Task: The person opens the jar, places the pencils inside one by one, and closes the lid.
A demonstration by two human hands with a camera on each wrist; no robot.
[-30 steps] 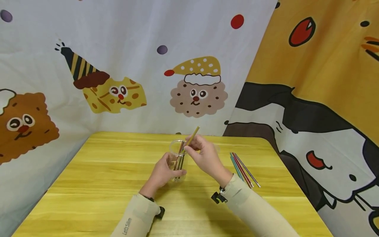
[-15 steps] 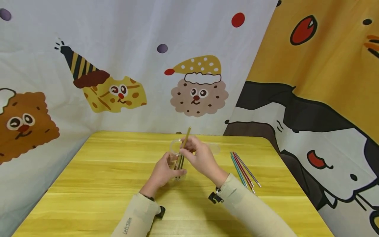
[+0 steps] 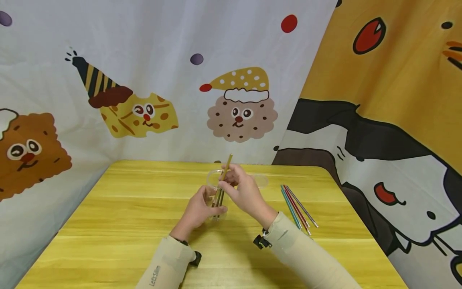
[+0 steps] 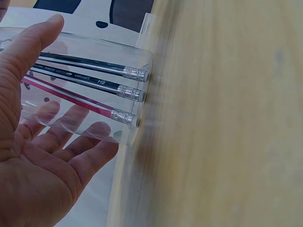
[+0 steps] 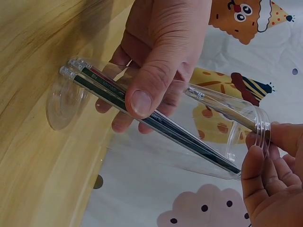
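Note:
My left hand [image 3: 196,208] holds a clear plastic cylinder [image 4: 102,49] around its side, thumb on one side and fingers on the other. Inside stand two dark pencils [image 4: 80,64] and a red one [image 4: 71,95], eraser ends at the bottom. At the cylinder's open mouth, my right hand [image 3: 247,192] pinches a gold-toned pencil [image 3: 228,164] between thumb and fingers. In the right wrist view, that pencil's eraser end [image 5: 195,92] is inside the cylinder, partway down, apart from the other erasers. Its upper end sticks up above my right hand in the head view.
Several loose pencils [image 3: 294,206], teal, red and purple, lie on the wooden table [image 3: 119,224] to the right. A clear round lid [image 3: 262,180] lies behind my right hand. A cartoon-printed cloth [image 3: 173,48] hangs behind the table.
My right hand has moved slightly left, bringing the gold-toned pencil over the cylinder's mouth and more upright. My left hand and the cylinder have stayed in place.

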